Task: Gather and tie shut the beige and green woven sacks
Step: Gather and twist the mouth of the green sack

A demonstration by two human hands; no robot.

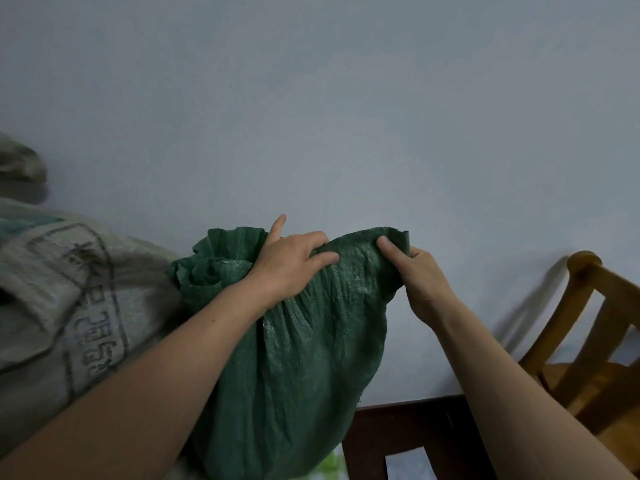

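A full green woven sack (301, 368) stands upright in the middle, against a pale wall. Its loose top is bunched and crumpled. My left hand (291, 263) presses down on the gathered fabric near the top centre, fingers curled into it and index finger pointing up. My right hand (417, 275) pinches the top right corner of the sack's mouth between thumb and fingers. A beige woven sack (69, 306) with dark printed lettering lies to the left, touching the green one.
A wooden chair (588, 341) stands at the right, close to my right forearm. A dark wooden frame (408, 434) runs along the bottom beside the green sack. Another greyish sack top (20, 161) shows at the far left.
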